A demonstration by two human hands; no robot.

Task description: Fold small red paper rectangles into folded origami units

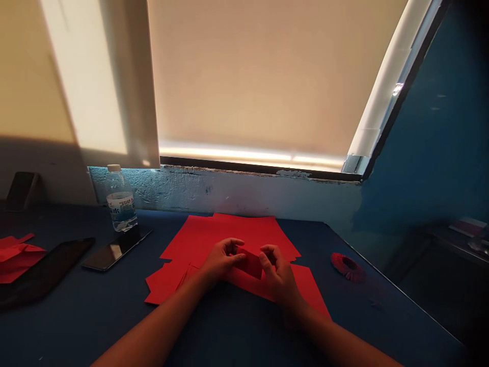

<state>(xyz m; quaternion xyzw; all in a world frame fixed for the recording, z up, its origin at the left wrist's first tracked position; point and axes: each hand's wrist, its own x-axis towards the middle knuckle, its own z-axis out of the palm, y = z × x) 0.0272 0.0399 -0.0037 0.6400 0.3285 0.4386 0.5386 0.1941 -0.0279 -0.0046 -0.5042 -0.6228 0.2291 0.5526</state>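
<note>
a person's bare left hand [220, 260] and right hand [278, 275] work together over a dark blue table [76, 331] beneath a window, forearms reaching in from the bottom of the frame. a small piece of red paper [250, 264] is held between them, its left end pinched by the curled left fingers [235, 243] and its right end gripped by the bent right fingers [268, 250]. neither hand is open flat. the piece sits directly above a loose, overlapping spread of red paper sheets [229, 237], and whether it touches them is hard to tell. the wrists rest close to the near edge of that spread.

to the left, a plastic water bottle [121, 200] with a white cap stands upright beside a smartphone [116, 250] lying face up. further left are a dark tablet [49, 270] and a folded red paper shape [15, 257], with a second phone [22, 189] leaning against the wall. to the right, well apart from the hands, lies a red pleated paper ring [347, 267]. a lit roller blind [248, 76] covers the window above a chipped, painted sill wall [229, 191].
</note>
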